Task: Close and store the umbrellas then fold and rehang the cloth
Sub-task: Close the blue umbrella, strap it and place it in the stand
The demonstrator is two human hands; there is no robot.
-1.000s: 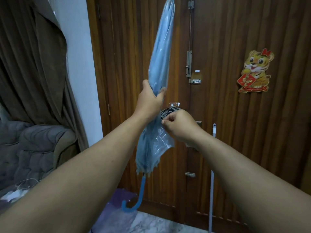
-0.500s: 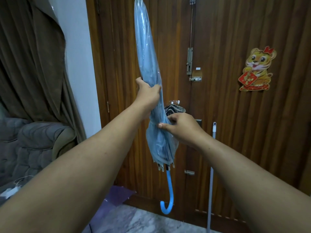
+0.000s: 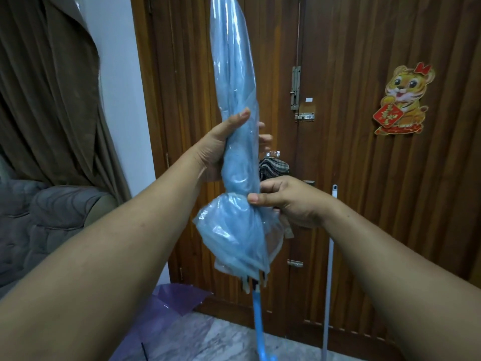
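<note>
**Blue umbrella being cinched shut at the waist**

The blue umbrella (image 3: 235,105) is held upright in front of the wooden door (image 3: 364,178), tip up, handle (image 3: 259,324) hanging toward the floor. Its folded canopy is clasped around the middle by the left hand (image 3: 221,149), fingers wrapped tight. Just below, the gathered plastic is pinched at its narrowest point by the right hand (image 3: 289,201), thumb and fingers closed on the bunched folds (a strap cannot be made out). The closing step is judged to be in hand: the loose skirt below still needs winding and fastening. A purple umbrella (image 3: 169,306) is seen open on the floor; a checked cloth (image 3: 273,168) hangs on the door behind.
</note>
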